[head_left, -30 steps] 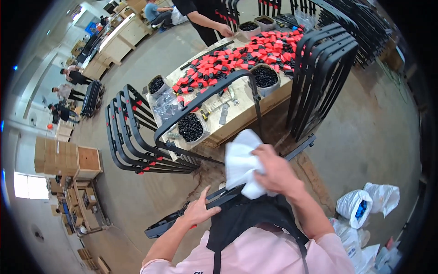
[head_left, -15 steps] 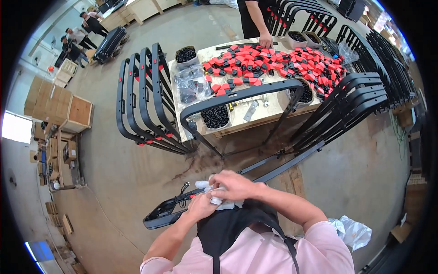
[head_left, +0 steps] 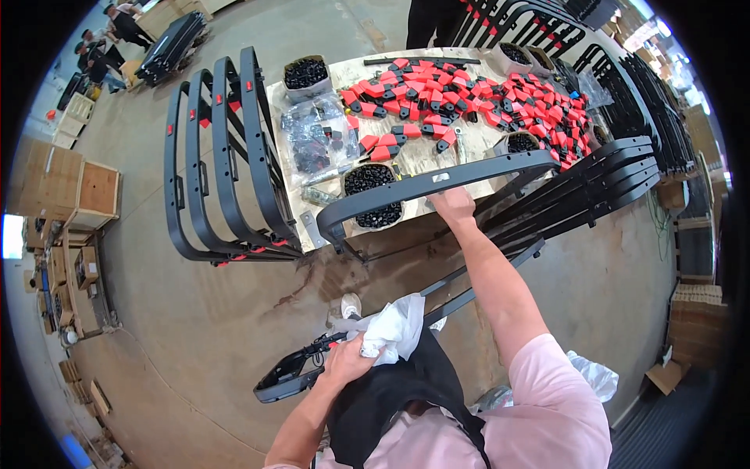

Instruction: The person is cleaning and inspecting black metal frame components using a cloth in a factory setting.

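Note:
In front of my body, my left hand (head_left: 349,359) is closed on a crumpled white bag (head_left: 394,327), which looks like thin plastic and spreads to the right. My right hand (head_left: 455,206) is stretched forward at the near edge of the table (head_left: 328,227). Its fingertips go out of sight beside and behind the top bar of a black frame (head_left: 437,180), so their grip is hidden. This frame leans at the table's front. Past the bar lie a wrench (head_left: 460,145) and a tub of small black parts (head_left: 370,187).
Red-and-black plastic pieces (head_left: 437,94) are heaped across the table. More black frames stand at the left (head_left: 226,156) and right (head_left: 601,176). Below me a black frame (head_left: 285,388) lies low, reaching rightward. A person in dark trousers (head_left: 431,23) stands behind the table.
My right hand has left the white bag and reached forward to the table edge. The bag has spread open more in my left hand. The co-worker's hand has gone from the table.

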Demonstrator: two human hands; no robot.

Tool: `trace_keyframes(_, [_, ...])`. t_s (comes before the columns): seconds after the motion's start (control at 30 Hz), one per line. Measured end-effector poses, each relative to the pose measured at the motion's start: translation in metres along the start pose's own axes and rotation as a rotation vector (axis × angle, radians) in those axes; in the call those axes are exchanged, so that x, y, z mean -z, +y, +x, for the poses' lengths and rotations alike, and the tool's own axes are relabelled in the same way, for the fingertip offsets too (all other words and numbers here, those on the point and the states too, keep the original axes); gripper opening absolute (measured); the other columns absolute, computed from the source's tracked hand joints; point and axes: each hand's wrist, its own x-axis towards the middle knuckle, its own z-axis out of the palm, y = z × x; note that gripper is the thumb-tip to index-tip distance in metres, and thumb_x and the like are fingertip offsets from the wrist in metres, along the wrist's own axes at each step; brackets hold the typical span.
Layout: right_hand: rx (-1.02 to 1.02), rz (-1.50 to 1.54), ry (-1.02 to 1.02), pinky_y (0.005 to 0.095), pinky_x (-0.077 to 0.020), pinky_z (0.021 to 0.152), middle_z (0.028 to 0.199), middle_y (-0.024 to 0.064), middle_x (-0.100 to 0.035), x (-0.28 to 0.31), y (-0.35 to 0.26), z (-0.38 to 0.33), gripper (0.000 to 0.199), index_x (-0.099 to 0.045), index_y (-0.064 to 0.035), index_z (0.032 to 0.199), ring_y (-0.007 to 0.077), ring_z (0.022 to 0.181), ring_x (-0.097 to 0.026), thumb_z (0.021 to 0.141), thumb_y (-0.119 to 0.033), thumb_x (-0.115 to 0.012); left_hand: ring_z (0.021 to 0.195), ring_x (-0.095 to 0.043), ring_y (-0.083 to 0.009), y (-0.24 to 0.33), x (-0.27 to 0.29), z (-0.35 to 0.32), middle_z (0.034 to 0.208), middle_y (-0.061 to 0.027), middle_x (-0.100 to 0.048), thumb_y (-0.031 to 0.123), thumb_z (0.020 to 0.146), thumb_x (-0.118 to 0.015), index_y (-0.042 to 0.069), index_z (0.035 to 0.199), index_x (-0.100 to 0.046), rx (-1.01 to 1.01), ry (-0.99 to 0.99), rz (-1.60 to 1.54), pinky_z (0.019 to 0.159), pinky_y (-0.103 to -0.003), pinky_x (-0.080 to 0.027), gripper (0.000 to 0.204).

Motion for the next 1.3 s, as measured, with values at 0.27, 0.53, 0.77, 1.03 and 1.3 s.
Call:
trace_keyframes(0.27, [-0.198,-0.115,-0.086,0.0501,-0.0570,0.104,0.129,0.0262,-0.073,-0.022,-0.026,0.019,0.069,-0.074,-0.0021,0.121,0.0432,0.126,-0.069,0.080,-0.058,-0.078,0.108,-0.073,-0.0453,-0.068,0.017,0.054,0.109,-0.0255,-0.077,0.060,0.091,-0.072,0.013,0.131,-0.070,0.010,-0.077,0.088,0.097,-0.055,-0.058,0.062])
trace_keyframes(0.53, [-0.394,0.556,-0.148,0.0308,-0.0540,0.075,0.093,0.0061,-0.074,0.004,-0.008,-0.051,0.033,-0.076,0.0042,0.109,0.0127,0.085,-0.067,0.098,-0.027,-0.074,0.100,-0.074,-0.0472,-0.123,0.011,0.107,0.101,-0.0246,-0.078,0.066,0.091,-0.070,0.012,0.122,-0.072,0.026,-0.079,0.213,0.092,-0.057,-0.059,0.062])
trace_keyframes(0.77, [-0.496,0.779,-0.067,0.0288,-0.0478,0.067,0.086,-0.0013,-0.067,0.029,0.169,-0.228,0.020,-0.071,-0.0024,0.101,0.0086,0.074,-0.058,0.104,-0.022,-0.069,0.091,-0.076,-0.0438,-0.119,0.001,0.163,0.095,-0.0222,-0.079,0.071,0.088,-0.070,0.013,0.117,-0.076,-0.106,-0.024,0.305,0.080,-0.055,-0.061,0.066])
trace_keyframes(1.03, [-0.665,0.812,-0.035,0.0300,-0.0477,0.065,0.078,-0.0014,-0.061,-0.056,0.328,-0.349,0.024,-0.068,-0.0033,0.091,0.0105,0.070,-0.058,0.102,-0.024,-0.072,0.095,-0.076,-0.0428,-0.186,-0.039,0.207,0.097,-0.0233,-0.078,0.066,0.091,-0.071,0.009,0.116,-0.079,-0.111,0.040,0.306,0.084,-0.050,-0.060,0.063])
trace_keyframes(1.3, [-0.647,0.973,0.186,0.0322,-0.0549,0.070,0.080,0.0053,-0.069,-0.177,0.372,-0.354,0.033,-0.062,-0.0009,0.098,0.0125,0.073,-0.063,0.111,-0.031,-0.061,0.097,-0.080,-0.0270,-0.294,-0.052,0.240,0.101,-0.0192,-0.082,0.034,0.095,-0.080,-0.006,0.115,-0.077,-0.004,0.192,0.124,0.084,-0.042,-0.059,0.045])
